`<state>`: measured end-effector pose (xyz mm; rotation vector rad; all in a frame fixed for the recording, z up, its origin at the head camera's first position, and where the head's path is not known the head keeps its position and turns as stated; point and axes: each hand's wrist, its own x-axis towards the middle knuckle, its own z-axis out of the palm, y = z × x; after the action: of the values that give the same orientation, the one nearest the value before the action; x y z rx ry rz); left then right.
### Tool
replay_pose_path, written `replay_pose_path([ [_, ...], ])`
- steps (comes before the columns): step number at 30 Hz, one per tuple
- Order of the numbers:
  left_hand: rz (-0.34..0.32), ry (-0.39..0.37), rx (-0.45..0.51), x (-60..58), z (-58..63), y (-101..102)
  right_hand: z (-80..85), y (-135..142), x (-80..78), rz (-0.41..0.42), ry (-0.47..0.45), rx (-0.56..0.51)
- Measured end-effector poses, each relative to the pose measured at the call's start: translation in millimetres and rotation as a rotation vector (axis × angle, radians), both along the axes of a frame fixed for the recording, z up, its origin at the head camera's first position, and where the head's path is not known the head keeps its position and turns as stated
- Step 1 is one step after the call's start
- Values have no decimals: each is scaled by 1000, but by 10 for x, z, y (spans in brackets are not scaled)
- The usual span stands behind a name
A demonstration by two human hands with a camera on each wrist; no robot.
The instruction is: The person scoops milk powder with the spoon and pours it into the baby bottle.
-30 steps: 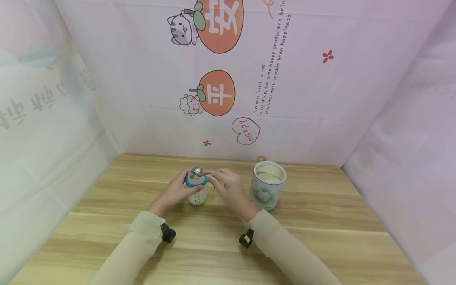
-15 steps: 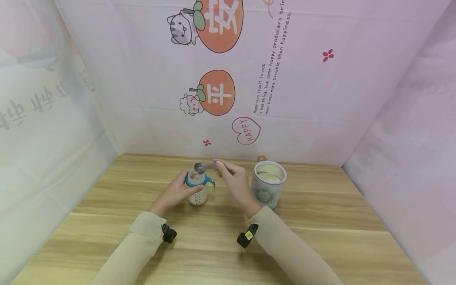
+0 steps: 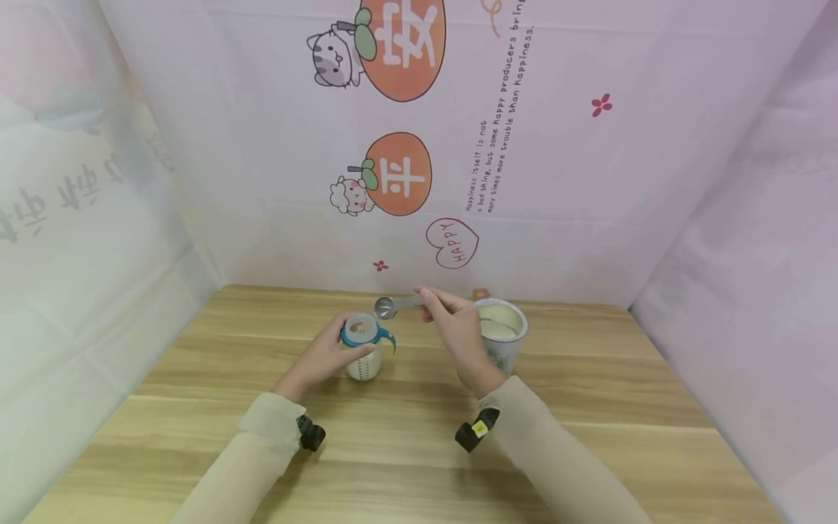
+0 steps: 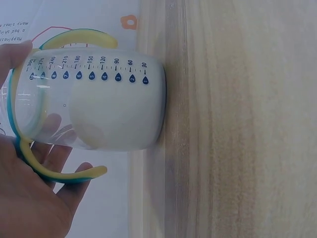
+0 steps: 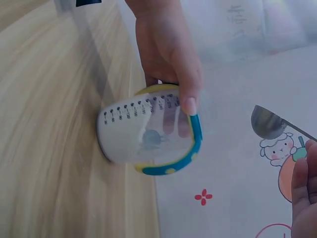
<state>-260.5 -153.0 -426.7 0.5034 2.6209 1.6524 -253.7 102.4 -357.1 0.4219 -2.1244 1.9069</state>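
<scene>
A clear baby bottle [image 3: 364, 366] with a blue-and-yellow handled collar stands upright on the table, its top uncapped. White contents fill its lower part, below printed measuring marks [image 4: 89, 75]. My left hand [image 3: 325, 352] grips it around the collar, thumb at the front. Just right of the bottle's mouth, a metal measuring spoon [image 3: 385, 308] hangs in the air, apart from the rim. My right hand [image 3: 456, 331] pinches its handle between thumb and fingers. In the right wrist view the spoon's bowl [image 5: 267, 122] shows from the side; its inside is hidden there.
A white can [image 3: 501, 356] of pale powder stands open behind my right hand, partly hidden by it. The wooden table [image 3: 393, 466] meets a printed cloth wall [image 3: 556, 240] at the back. Cloth also hangs at both sides.
The spoon has risen from over the bottle's mouth and moved right, away from it, with my right hand. The left hand and bottle have stayed in place.
</scene>
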Motion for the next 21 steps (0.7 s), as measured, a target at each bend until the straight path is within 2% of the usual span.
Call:
replay_pose_path([
  [8, 34, -10, -29, 31, 29, 42, 109, 232, 10, 10, 89, 68],
  [16, 71, 2, -130, -24, 61, 54, 149, 439, 38, -37, 53, 128],
  [21, 32, 9, -153, -37, 129, 63, 165, 589, 52, -73, 24, 167],
])
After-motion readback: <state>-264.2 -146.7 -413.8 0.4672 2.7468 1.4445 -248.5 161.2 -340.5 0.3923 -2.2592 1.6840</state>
